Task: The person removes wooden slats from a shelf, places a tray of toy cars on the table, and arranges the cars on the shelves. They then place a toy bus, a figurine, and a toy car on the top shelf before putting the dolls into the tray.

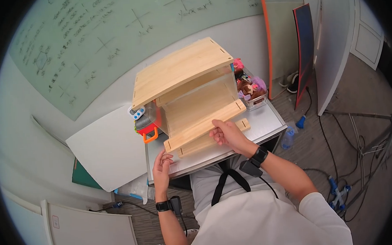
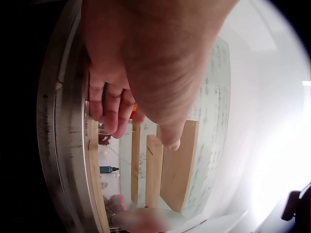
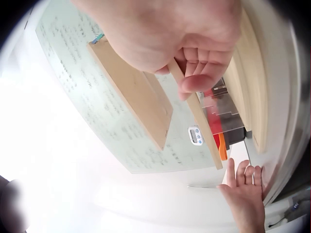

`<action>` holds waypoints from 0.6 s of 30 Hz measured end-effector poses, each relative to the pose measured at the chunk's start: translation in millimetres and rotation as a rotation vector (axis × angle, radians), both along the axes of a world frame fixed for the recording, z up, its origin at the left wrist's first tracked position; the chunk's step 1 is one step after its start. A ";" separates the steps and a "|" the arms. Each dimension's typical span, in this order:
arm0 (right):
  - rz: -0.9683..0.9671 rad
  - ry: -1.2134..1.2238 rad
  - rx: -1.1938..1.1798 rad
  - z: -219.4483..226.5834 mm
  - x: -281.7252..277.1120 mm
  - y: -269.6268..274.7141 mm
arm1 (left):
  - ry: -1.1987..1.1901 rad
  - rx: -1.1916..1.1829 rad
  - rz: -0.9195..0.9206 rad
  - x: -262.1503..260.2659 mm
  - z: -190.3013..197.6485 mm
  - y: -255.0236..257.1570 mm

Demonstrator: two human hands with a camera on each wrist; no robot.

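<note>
A wooden box-like stand has a broad top board (image 1: 182, 70), clear panels and a front slat (image 1: 192, 134). My right hand (image 1: 230, 136) pinches that slat (image 3: 206, 128) right of its middle, thumb on one side and curled fingers on the other. Below it, a second wooden board (image 1: 197, 148) lies near the table's front edge. By the slat's left end is my left hand (image 1: 162, 169), its fingers loosely bent and holding nothing. In the left wrist view this hand (image 2: 155, 58) hangs over the table edge, beside the wooden parts.
A red case with an orange handle (image 1: 150, 135) and a white timer (image 1: 137, 113) stand at the stand's left. On its right is a clear bin of colourful items (image 1: 256, 102). The metal-edged table (image 1: 266, 118) borders my lap; a tripod (image 1: 370, 149) stands right.
</note>
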State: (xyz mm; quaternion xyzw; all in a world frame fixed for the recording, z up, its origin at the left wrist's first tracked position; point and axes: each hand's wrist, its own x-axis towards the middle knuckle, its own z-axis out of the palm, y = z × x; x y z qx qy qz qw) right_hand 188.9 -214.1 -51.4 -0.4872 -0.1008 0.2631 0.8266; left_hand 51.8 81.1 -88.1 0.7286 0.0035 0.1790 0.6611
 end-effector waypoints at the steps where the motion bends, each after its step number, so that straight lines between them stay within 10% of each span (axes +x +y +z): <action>1: 0.001 0.002 0.000 1.0 7.0 1.4 | 0.007 0.042 0.014 0.3 0.5 0.3; 18: -0.077 0.012 0.066 22.3 65.7 37.4 | 0.074 0.137 0.037 -0.6 -0.5 -7.5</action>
